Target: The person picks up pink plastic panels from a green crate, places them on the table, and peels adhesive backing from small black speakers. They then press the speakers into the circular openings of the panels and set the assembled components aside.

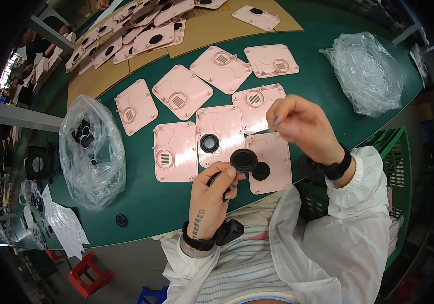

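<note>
My left hand [212, 190] pinches a round black disc [243, 159] between thumb and fingers. Another dark ring-edged piece shows partly within that palm. My right hand [300, 124] is raised at the right, its thumb and fingers drawn together; whatever they hold, if anything, I cannot make out. Below and behind the held disc lies a pink plastic panel [277, 172] with a black disc [261, 171] on it. The pink panel [222, 121] to its left carries a black ring-shaped disc [209, 143] with a silvery centre. Under my right hand, a further pink panel [244, 105] has a bare slotted circle.
Several pink panels with slotted circles lie across the green table [133, 192]. A bag of black discs [93, 172] stands left, a bag of white rings [366, 76] right. Panels fitted with discs pile on cardboard [196, 43]. One loose disc [121, 220] lies near the edge.
</note>
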The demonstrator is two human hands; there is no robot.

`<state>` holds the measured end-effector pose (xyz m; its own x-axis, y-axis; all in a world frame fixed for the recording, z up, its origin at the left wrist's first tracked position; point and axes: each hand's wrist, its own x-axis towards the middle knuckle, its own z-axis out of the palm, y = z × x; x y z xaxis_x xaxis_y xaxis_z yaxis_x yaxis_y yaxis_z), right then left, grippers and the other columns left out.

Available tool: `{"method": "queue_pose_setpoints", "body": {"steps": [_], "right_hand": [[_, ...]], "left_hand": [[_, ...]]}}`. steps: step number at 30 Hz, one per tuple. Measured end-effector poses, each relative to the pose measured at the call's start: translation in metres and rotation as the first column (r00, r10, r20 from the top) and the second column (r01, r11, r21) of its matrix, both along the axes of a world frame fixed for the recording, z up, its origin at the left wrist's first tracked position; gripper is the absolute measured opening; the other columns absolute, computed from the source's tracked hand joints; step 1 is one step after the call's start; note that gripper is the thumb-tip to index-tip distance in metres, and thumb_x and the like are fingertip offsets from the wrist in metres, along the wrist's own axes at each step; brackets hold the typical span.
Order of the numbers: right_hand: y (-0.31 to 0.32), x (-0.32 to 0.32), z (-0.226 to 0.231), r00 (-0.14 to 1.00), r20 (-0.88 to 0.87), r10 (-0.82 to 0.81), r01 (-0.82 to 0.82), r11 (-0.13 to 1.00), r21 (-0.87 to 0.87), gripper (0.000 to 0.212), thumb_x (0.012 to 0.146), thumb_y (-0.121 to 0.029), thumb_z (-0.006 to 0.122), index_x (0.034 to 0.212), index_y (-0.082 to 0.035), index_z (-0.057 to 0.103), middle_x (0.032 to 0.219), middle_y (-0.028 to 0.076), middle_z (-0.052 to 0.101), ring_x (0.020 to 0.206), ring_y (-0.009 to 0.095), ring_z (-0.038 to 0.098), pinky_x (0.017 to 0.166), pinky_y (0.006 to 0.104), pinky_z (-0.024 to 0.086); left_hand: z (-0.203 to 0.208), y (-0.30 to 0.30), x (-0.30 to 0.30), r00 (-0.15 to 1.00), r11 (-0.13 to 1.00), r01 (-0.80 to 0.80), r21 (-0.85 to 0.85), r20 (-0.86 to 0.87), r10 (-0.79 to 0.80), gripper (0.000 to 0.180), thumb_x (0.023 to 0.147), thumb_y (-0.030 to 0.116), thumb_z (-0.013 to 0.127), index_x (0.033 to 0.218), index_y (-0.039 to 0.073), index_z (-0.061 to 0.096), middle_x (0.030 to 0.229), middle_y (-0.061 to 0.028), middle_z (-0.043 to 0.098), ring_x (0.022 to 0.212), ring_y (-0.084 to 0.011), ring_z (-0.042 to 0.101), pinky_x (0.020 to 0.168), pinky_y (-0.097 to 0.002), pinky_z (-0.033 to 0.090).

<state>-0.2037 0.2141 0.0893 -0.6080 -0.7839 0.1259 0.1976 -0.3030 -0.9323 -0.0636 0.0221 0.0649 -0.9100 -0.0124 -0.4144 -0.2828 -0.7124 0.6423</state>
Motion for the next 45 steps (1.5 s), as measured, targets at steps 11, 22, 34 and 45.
{"method": "queue_pose_setpoints", "body": {"steps": [11,22,34,45], "right_hand": [[-0.006,-0.029,-0.014,0.595,-0.763,-0.252,0.597,0.775,0.209,0.016,0.077,-0.008,0.074,0.088,0.0,0.066,0.083,0.003,0.068,0.072,0.006,0.06,0.059,0.0208,0.046],[-0.009,-0.066,-0.063,0.825,-0.452,-0.338,0.563,0.556,0.611,0.022,0.08,-0.015,0.072,0.088,0.005,0.068,0.078,0.01,0.069,0.067,0.012,0.063,0.063,0.0243,0.051],[-0.011,-0.065,-0.066,0.852,-0.413,-0.323,0.523,0.586,0.619,0.024,0.08,-0.016,0.072,0.089,0.005,0.068,0.077,0.009,0.069,0.067,0.012,0.063,0.063,0.0239,0.05],[-0.015,-0.063,-0.062,0.828,-0.476,-0.297,0.554,0.564,0.612,0.022,0.08,-0.016,0.072,0.089,0.003,0.068,0.077,0.01,0.069,0.066,0.014,0.063,0.063,0.0249,0.051]], "left_hand": [[0.01,0.006,-0.061,0.914,0.436,-0.014,-0.9,-0.188,-0.36,0.021,0.087,0.005,0.058,0.106,-0.003,0.06,0.1,-0.009,0.066,0.066,-0.0109,0.054,0.056,-0.0227,0.043],[-0.04,0.026,-0.095,0.87,-0.498,-0.21,-0.841,0.072,-0.488,0.05,0.071,0.001,0.059,0.12,-0.001,0.055,0.13,-0.0152,0.055,0.068,-0.0244,0.064,0.059,-0.0321,0.053],[-0.043,0.026,-0.094,0.879,-0.529,-0.265,-0.806,0.024,-0.477,0.042,0.075,0.007,0.058,0.117,0.0,0.06,0.127,-0.0144,0.057,0.064,-0.0211,0.064,0.051,-0.0294,0.053],[-0.042,0.028,-0.094,0.883,-0.538,-0.275,-0.797,0.013,-0.47,0.041,0.076,0.007,0.057,0.116,-0.001,0.058,0.126,-0.0142,0.058,0.061,-0.0206,0.063,0.05,-0.0288,0.052]]}}
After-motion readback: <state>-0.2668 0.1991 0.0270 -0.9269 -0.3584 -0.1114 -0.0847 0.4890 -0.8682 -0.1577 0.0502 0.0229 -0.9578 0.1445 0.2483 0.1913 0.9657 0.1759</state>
